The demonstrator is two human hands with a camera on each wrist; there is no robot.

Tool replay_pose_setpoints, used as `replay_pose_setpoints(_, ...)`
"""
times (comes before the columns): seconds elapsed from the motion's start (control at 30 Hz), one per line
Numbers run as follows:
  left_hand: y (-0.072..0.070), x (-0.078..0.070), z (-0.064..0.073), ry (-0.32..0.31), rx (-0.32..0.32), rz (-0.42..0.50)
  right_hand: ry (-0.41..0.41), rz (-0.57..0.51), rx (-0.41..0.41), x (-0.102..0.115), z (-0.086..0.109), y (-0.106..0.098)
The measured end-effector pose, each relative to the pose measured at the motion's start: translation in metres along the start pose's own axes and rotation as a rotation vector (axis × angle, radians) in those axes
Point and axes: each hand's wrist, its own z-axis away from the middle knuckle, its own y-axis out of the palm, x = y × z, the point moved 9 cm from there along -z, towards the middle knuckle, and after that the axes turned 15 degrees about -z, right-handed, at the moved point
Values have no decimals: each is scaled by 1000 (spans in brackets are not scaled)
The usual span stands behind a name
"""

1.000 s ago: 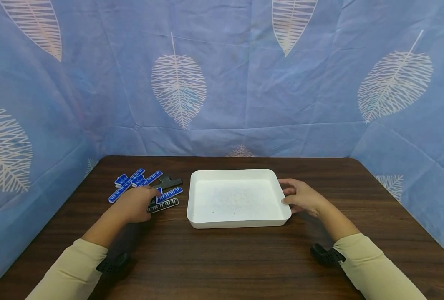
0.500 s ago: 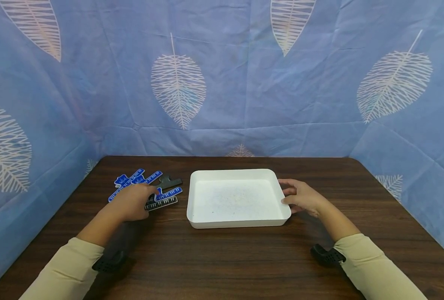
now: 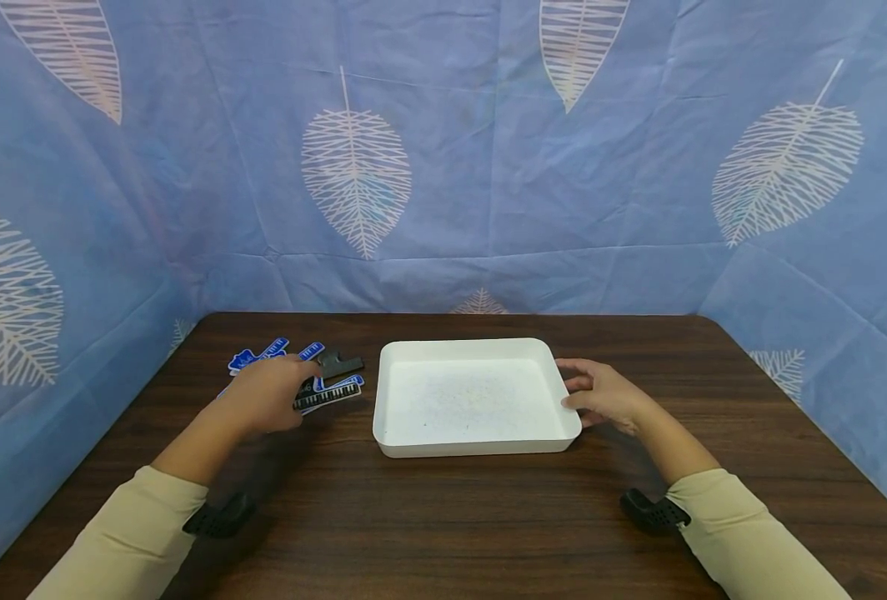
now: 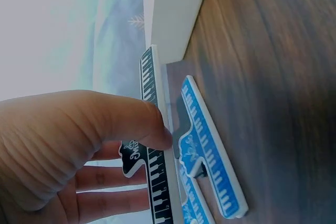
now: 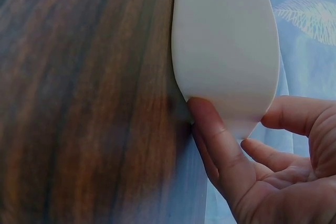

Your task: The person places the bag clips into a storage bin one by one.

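Note:
My left hand [image 3: 263, 396] pinches a black music clip [image 3: 331, 395] with a piano-key pattern, thumb on one face and fingers behind. In the left wrist view this black clip [image 4: 159, 184] stands edge-on above a blue clip [image 4: 210, 153] of the same kind, which lies on the table. Part of another blue clip [image 4: 195, 203] shows below it. At the right end of a shallow white tray [image 3: 473, 448], my right hand [image 3: 601, 393] grips the wall. Its thumb is at the rim [image 5: 276, 61] and its fingers press the outer side.
Beyond the left hand lie more blue clips [image 3: 243, 360] and a dark grey clip [image 3: 341, 365], partly hidden by the hand. The tray stands mid-table on dark wood [image 3: 443, 525]. A blue leaf-print cloth [image 3: 451, 183] surrounds the table's back and sides.
The left hand has drawn slightly back and risen, lifting the black clip so that it now overlaps the blue clip behind it. The right hand and tray have stayed still.

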Motion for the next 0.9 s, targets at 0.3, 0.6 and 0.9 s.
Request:
replay_pose_setpoints(0.3,-15,-6,-5,-9,-46,0,1,14,-4,-1,1,1)
replay_pose_setpoints(0.6,-31,-22,-11,63,-132,16,5,17,-7,-1,3,1)
replay_pose_setpoints(0.9,-35,-33,-22,63,-113,25,1,21,-15,1,3,2)
